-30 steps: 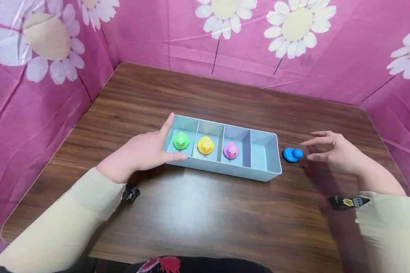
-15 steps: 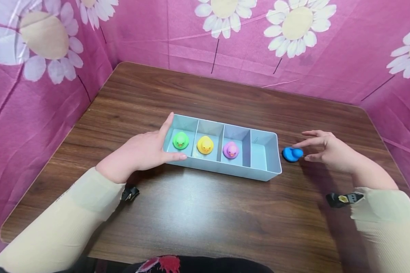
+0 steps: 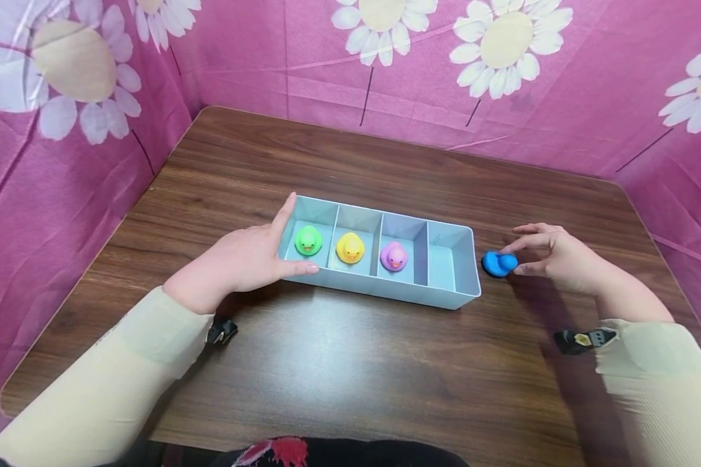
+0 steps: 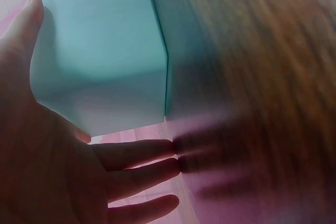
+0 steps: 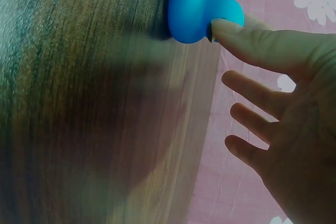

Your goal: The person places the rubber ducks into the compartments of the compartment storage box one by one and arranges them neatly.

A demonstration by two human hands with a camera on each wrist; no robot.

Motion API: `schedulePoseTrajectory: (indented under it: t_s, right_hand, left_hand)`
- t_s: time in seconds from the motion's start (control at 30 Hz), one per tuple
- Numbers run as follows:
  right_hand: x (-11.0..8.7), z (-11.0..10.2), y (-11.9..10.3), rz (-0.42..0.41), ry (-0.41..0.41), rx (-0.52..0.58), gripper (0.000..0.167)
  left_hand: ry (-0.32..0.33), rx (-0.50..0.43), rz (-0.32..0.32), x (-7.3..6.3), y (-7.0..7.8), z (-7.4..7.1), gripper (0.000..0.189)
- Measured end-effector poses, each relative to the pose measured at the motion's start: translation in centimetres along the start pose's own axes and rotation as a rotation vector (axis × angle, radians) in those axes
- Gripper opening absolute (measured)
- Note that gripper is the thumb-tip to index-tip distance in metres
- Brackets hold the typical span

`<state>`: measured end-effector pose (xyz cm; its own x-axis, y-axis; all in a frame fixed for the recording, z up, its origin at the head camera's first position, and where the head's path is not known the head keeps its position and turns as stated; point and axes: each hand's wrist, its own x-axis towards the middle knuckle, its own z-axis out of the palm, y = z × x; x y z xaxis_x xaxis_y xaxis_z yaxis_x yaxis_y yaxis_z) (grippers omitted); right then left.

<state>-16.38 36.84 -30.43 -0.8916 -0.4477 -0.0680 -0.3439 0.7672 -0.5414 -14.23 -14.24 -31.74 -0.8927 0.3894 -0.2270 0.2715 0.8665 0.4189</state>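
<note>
A light blue divided box sits mid-table in the head view, with four compartments in a row. From the left, a green rubber duck, a yellow rubber duck and a purple rubber duck each occupy one; the rightmost is bare. My left hand holds the box's left end between thumb and index finger, the other fingers extended below it in the left wrist view. Just right of the box, a blue rubber duck rests on the table. My right hand pinches its head with thumb and index finger.
The brown wooden table has rounded corners. A pink cloth with large daisies hangs behind it and at both sides. Black straps with small devices are at the wrists.
My right hand has moved left, and its thumb and index finger have closed on the blue duck's head. The left hand, the box and the other ducks stay in place.
</note>
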Motion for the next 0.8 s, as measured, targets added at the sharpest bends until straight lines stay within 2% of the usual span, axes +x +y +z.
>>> schedulePoseTrajectory:
  t_s: [0.3, 0.5, 0.8]
  right_hand:
    - [0.4, 0.2, -0.4, 0.052, 0.034, 0.014, 0.023]
    - [0.6, 0.1, -0.8, 0.059, 0.065, 0.014, 0.021]
    - [1.3, -1.0, -1.9, 0.055, 0.062, 0.012, 0.022]
  left_hand:
    - [-0.003, -0.002, -0.003, -0.1, -0.1, 0.1, 0.126]
    - [-0.001, -0.005, 0.003, 0.0, -0.1, 0.2, 0.126]
    - [0.0, 0.005, 0.001, 0.0, -0.1, 0.1, 0.126]
